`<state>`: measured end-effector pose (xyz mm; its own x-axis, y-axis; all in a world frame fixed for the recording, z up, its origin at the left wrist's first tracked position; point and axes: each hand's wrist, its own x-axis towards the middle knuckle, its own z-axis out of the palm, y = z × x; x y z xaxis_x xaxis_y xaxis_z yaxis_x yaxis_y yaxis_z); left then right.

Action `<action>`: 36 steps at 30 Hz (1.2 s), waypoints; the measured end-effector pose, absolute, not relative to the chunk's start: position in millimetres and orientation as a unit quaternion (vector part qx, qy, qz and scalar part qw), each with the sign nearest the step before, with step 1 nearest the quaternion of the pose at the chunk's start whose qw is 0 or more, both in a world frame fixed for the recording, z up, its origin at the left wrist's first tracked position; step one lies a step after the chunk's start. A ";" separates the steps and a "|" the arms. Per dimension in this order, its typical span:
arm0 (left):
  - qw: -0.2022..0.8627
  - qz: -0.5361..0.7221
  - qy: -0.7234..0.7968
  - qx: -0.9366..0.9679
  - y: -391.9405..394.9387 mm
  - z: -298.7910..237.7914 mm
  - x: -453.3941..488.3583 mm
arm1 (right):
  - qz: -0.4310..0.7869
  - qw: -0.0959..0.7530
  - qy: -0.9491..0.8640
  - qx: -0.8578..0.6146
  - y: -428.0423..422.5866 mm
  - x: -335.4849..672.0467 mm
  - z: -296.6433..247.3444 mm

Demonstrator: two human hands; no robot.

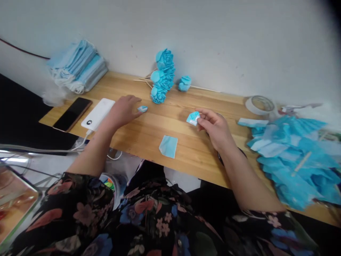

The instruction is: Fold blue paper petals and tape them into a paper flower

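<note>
Small blue scrap (142,108), left of centre in frame: long axis roughly level, at the thumb tip of the left hand (123,111), the nearer hand; contact unclear. Left fingers spread, no grip visible. Right hand (214,128), right of centre, pinches folded blue piece (192,118) between thumb and fingers. Blue square (169,146): lower centre, on table (149,133).

From here I can read no words or brands; the only marks I spot are pale ones on the small round dark display (89,122) of the white power bank (100,109) on the bench (141,133), too blurred to make out
</note>
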<state>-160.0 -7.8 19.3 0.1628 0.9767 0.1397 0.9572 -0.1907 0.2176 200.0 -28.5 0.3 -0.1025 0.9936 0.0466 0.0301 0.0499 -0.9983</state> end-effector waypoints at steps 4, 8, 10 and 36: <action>0.037 0.086 0.653 0.751 -5.5 -3.3 -160.4 | 0.509 0.454 -0.558 -0.473 -24.6 198.1 -2.3; 0.024 0.115 0.664 0.738 -3.0 -7.1 -143.2 | 0.527 0.395 -0.587 -0.470 -18.6 186.9 -6.5; 0.026 0.117 0.655 0.746 -0.6 -7.7 -131.4 | 0.526 0.369 -0.600 -0.476 -14.1 177.9 -7.1; 0.062 0.117 0.328 0.935 13.2 -19.6 -50.7 | 0.209 0.291 -0.744 -0.564 -58.1 250.7 32.9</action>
